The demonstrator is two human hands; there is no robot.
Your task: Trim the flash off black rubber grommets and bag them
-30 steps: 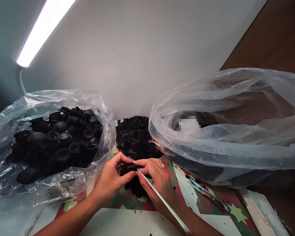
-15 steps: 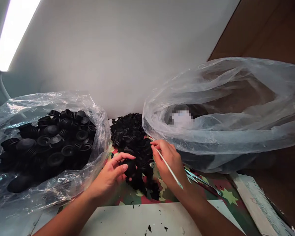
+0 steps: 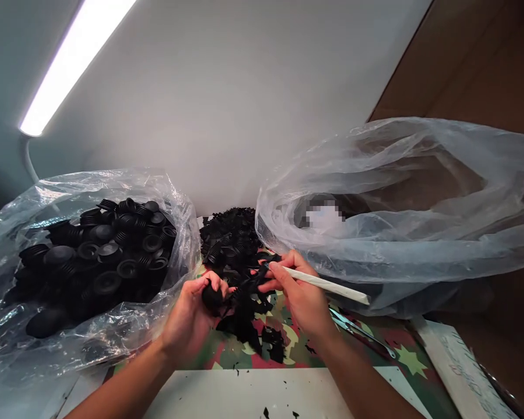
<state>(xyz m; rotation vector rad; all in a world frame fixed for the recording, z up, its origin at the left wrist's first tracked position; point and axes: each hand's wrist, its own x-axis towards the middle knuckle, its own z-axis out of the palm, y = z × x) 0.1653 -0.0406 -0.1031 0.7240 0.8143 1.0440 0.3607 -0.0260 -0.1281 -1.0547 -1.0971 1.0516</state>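
Pinching a black rubber part (image 3: pixel 212 297) between thumb and fingers, the left hand (image 3: pixel 191 317) is holding it closed just above the counter (image 3: pixel 227 396), in front of the loose pile of black pieces (image 3: pixel 236 244). The right hand (image 3: pixel 303 294) is gripping a thin pale stick tool (image 3: pixel 327 284) near its working end, fingers closed around it, and is also touching a ragged black scrap (image 3: pixel 255 279) that is trailing between the two hands.

Judging from this, the trimming is going best if the left hand is keeping the part steady and turned so its edge is facing the tool, while the right hand is working with short, light strokes close to the tip; a grip so near the tip is giving good control. Pulling the scrap away sideways, not upward, should be keeping the part from slipping out.

The tool's long axis is lying nearly level, running from the right fingers out to the right and slightly down, its free end pointing toward the large clear bag (image 3: pixel 402 209). Another clear bag of finished-looking black caps (image 3: pixel 100 262) is sitting to the left, and metal tweezers (image 3: pixel 362 334) are lying on the patterned cloth (image 3: pixel 402 355).
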